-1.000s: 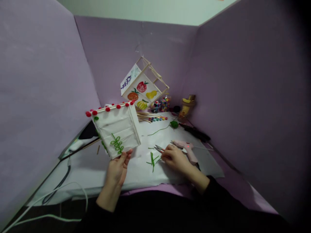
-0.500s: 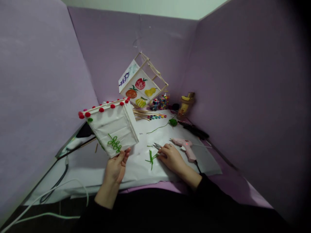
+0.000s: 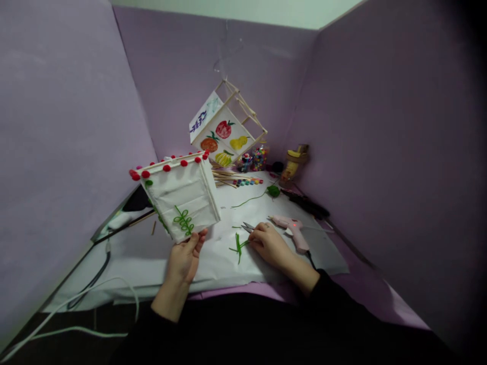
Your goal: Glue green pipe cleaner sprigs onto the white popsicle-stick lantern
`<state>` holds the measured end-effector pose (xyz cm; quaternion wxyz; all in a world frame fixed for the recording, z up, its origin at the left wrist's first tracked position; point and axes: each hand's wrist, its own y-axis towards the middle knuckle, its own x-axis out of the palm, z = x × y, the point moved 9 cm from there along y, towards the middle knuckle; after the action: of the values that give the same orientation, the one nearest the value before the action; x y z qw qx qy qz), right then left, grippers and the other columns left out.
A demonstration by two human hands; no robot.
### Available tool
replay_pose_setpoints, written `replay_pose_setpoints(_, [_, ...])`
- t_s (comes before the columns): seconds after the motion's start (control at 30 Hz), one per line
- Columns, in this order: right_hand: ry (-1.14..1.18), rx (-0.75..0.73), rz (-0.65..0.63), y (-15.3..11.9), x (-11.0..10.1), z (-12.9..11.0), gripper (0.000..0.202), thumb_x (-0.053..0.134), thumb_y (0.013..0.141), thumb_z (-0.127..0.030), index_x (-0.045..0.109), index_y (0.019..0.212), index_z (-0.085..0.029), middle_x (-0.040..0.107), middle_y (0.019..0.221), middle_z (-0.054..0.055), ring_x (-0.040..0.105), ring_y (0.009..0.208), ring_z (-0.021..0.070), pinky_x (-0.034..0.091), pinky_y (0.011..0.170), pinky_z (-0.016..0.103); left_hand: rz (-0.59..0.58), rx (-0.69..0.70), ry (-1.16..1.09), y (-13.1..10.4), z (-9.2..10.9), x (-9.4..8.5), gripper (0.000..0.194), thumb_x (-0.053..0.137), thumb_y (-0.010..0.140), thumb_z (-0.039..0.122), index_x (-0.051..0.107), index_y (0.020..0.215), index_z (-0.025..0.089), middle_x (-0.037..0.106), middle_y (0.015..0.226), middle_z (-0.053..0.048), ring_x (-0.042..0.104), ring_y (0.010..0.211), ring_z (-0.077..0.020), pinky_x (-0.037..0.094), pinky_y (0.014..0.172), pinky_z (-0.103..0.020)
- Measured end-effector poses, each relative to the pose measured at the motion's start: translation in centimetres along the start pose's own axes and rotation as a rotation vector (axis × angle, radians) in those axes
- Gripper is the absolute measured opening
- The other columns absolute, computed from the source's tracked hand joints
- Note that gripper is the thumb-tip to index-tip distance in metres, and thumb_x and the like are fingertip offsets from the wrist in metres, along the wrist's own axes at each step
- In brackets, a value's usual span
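At 9 o'clock, the white box [image 3: 178,188] has red pompoms [image 3: 166,168] and a green looped sprig [image 3: 184,222]; at 12, the lantern [image 3: 231,134] shows fruits: 1 red, 1 orange, 2 yellow.

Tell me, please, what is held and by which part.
The left hand holds the white box by its lower edge; the right hand covers the scissors behind their blades, its grip unclear.
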<state>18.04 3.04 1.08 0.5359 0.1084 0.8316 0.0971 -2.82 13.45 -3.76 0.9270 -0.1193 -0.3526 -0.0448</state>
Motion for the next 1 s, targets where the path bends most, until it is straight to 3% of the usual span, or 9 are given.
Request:
replay_pose_setpoints(0.33, [-0.169, -0.026, -0.03, 0.1, 1.4, -0.9, 0.015, 0.051, 0.083, -0.011, 0.064, 0.077, -0.017, 0.062, 0.084, 0.007, 0.052, 0.084, 0.0196, 0.039, 0.078, 0.03, -0.012, 0.017, 0.032, 0.2, 0.0, 0.1, 0.019, 0.082, 0.057, 0.016, 0.068, 0.07, 0.013, 0.072, 0.074, -0.004, 0.069, 0.073, -0.0157, 0.054, 0.071, -0.023])
replay_pose_setpoints(0.5, [-0.202, 0.04, 0.034, 0.6, -2.3, -0.1, 0.016, 0.048, 0.085, -0.013, 0.063, 0.078, -0.016, 0.061, 0.083, 0.008, 0.052, 0.081, 0.0199, 0.039, 0.074, 0.03, -0.02, 0.019, 0.044, 0.2, 0.0, 0.1, 0.022, 0.082, 0.057, 0.018, 0.068, 0.073, 0.013, 0.072, 0.075, -0.005, 0.069, 0.074, -0.0155, 0.053, 0.074, -0.023])
replay_pose_setpoints(0.63, [-0.195, 0.091, 0.164, 3.5, -5.1, -1.0, 0.02, 0.041, 0.09, -0.015, 0.061, 0.09, -0.014, 0.06, 0.094, 0.011, 0.051, 0.09, 0.0211, 0.039, 0.079, 0.031, -0.034, 0.029, 0.047, 0.1, 0.0, 0.2, 0.025, 0.083, 0.055, 0.017, 0.068, 0.075, 0.012, 0.072, 0.077, -0.005, 0.069, 0.075, -0.0152, 0.053, 0.074, -0.023])
replay_pose_setpoints(0.73, [-0.182, 0.073, 0.158, 6.6, -3.9, -2.2, 0.023, 0.041, 0.09, -0.017, 0.064, 0.093, -0.014, 0.061, 0.099, 0.013, 0.051, 0.096, 0.0232, 0.038, 0.082, 0.032, -0.036, 0.037, 0.059, 0.1, 0.0, 0.1, 0.026, 0.082, 0.055, 0.016, 0.069, 0.077, 0.012, 0.072, 0.078, -0.006, 0.069, 0.076, -0.0152, 0.053, 0.076, -0.024])
replay_pose_setpoints(0.83, [-0.161, 0.035, 0.029, 8.4, -1.3, -2.1, 0.012, 0.058, 0.081, -0.018, 0.069, 0.081, -0.017, 0.066, 0.087, 0.009, 0.056, 0.087, 0.0218, 0.04, 0.076, 0.029, -0.038, 0.04, 0.073, 0.1, -0.1, 0.1, 0.024, 0.081, 0.057, 0.016, 0.069, 0.076, 0.012, 0.072, 0.077, -0.006, 0.069, 0.076, -0.0157, 0.053, 0.076, -0.025])
replay_pose_setpoints(0.9, [-0.149, 0.034, -0.02, 8.1, -0.7, -1.3, 0.012, 0.061, 0.078, -0.017, 0.071, 0.085, -0.019, 0.067, 0.086, 0.007, 0.058, 0.085, 0.02, 0.04, 0.075, 0.027, -0.041, 0.039, 0.077, 0.1, -0.1, 0.2, 0.024, 0.081, 0.056, 0.017, 0.069, 0.076, 0.013, 0.072, 0.077, -0.006, 0.069, 0.076, -0.016, 0.053, 0.075, -0.025])
replay_pose_setpoints(1.0, [-0.15, 0.087, -0.004, 6.0, -2.1, 0.5, 0.021, 0.055, 0.082, -0.014, 0.068, 0.097, -0.017, 0.067, 0.095, 0.008, 0.059, 0.086, 0.0184, 0.04, 0.074, 0.026, -0.049, 0.04, 0.073, 0.0, -0.2, 0.3, 0.025, 0.082, 0.055, 0.017, 0.07, 0.077, 0.014, 0.073, 0.078, -0.006, 0.069, 0.076, -0.0163, 0.053, 0.075, -0.026])
